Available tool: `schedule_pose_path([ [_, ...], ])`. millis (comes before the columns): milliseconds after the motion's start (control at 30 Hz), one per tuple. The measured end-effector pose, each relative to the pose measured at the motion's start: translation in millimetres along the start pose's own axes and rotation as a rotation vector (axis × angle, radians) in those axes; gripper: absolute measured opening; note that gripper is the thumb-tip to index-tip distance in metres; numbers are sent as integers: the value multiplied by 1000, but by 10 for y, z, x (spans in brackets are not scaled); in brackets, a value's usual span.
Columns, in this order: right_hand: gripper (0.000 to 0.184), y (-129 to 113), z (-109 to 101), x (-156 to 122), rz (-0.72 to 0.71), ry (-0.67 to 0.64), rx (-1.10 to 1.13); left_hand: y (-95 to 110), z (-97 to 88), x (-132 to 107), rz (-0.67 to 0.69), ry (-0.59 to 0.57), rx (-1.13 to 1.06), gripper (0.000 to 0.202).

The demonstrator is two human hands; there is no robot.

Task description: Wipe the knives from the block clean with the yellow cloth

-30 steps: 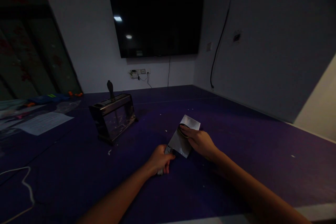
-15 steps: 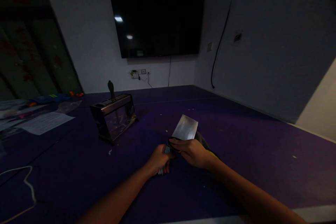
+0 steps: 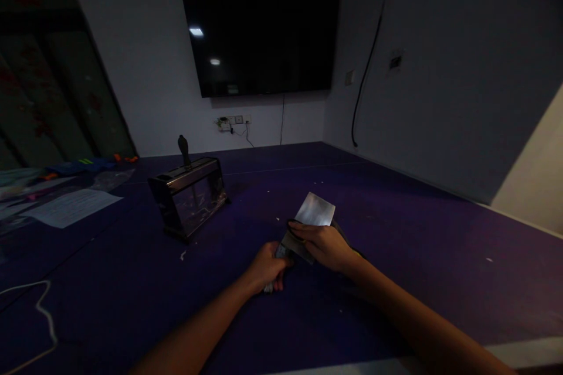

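A cleaver point(image 3: 315, 209) with a broad, shiny rectangular blade is held low over the purple surface, its blade pointing away from me. My left hand point(image 3: 267, 266) is closed around its pale, patterned handle. My right hand point(image 3: 326, 244) lies across the blade, fingers together, pressing a dark cloth point(image 3: 341, 232) with a yellowish edge against the metal. Part of the blade shows on either side of the right hand. Most of the cloth is hidden under that hand.
A knife block point(image 3: 193, 202) with clear sides and one black-handled tool stands left of my hands. Paper sheets point(image 3: 74, 208) and plastic wrap lie farther left; a white cable point(image 3: 50, 322) is at near left. A television point(image 3: 264, 41) hangs on the wall. Small white scraps dot the purple surface point(image 3: 417, 258).
My right hand and the cloth have slid up the blade, away from the handle, so blade now shows between the two hands. The left hand keeps its grip.
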State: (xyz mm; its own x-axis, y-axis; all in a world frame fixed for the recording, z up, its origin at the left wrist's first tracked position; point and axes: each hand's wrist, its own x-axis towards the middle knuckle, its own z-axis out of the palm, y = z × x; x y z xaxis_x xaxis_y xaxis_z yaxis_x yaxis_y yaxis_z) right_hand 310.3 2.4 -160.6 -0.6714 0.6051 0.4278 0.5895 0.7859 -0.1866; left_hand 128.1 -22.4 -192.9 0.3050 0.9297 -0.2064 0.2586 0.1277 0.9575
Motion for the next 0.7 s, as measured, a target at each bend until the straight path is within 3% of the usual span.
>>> schedule_pose_path([
  [267,52,265,-40,-32,369,296,-184,-22,20,12,32,-25,108,10],
  [467,50,400,-130,-73,428,413,-220,-16,44,-19,65,-5,172,12],
  [700,52,398,-114,-66,429,431,-245,-16,50,-27,53,2,115,15],
])
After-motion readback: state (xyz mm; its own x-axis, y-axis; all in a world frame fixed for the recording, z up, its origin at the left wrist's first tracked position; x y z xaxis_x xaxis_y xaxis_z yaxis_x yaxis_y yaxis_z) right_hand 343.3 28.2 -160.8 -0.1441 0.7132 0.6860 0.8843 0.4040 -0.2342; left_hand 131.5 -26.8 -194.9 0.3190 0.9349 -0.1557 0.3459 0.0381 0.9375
